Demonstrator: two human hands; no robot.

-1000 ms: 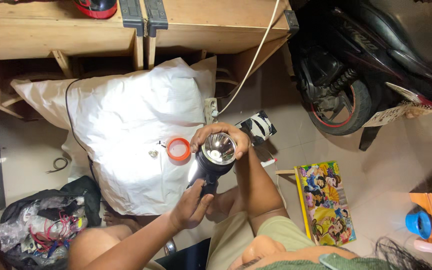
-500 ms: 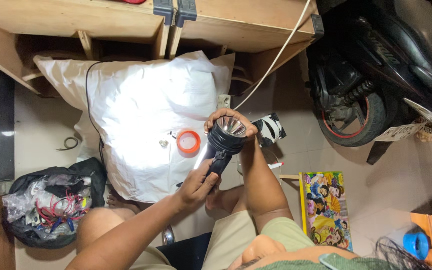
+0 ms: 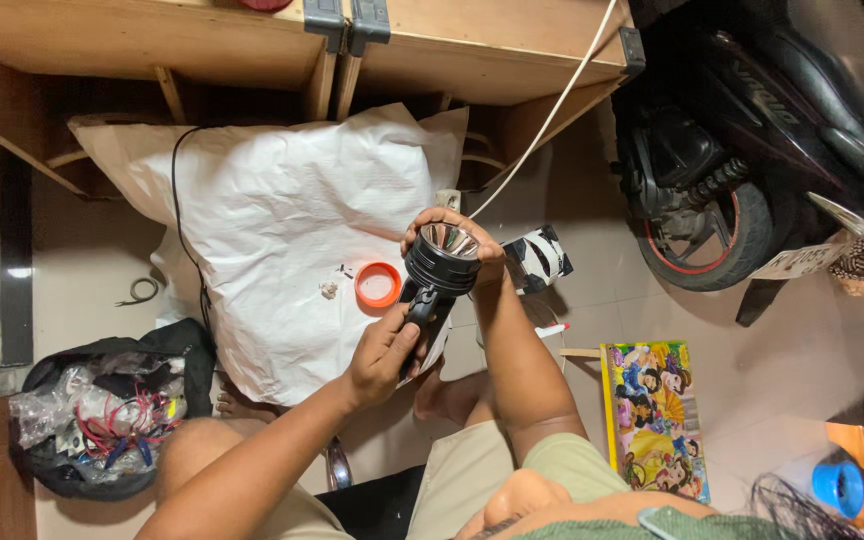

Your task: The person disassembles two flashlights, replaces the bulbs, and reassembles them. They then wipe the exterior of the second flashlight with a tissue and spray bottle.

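From the head camera, the black flashlight [image 3: 439,270] sits mid-frame over the white sheet [image 3: 282,230]. The left hand [image 3: 384,352], at its 7 o'clock, has fingers closed on the handle; the right hand [image 3: 452,232] has fingers wrapped round the reflector head. An orange ring [image 3: 378,284] lies at its 9 o'clock.

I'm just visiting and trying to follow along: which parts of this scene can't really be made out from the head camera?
- Torch: its handle is covered by the left hand; the far side of its head by the right hand.
- Small bits on the white sheet: too small to identify.
- Black bag: its tangled contents are unclear.
- Scooter: cut off by the top and right edges.
- Blue object: partly cut off, kind unclear.
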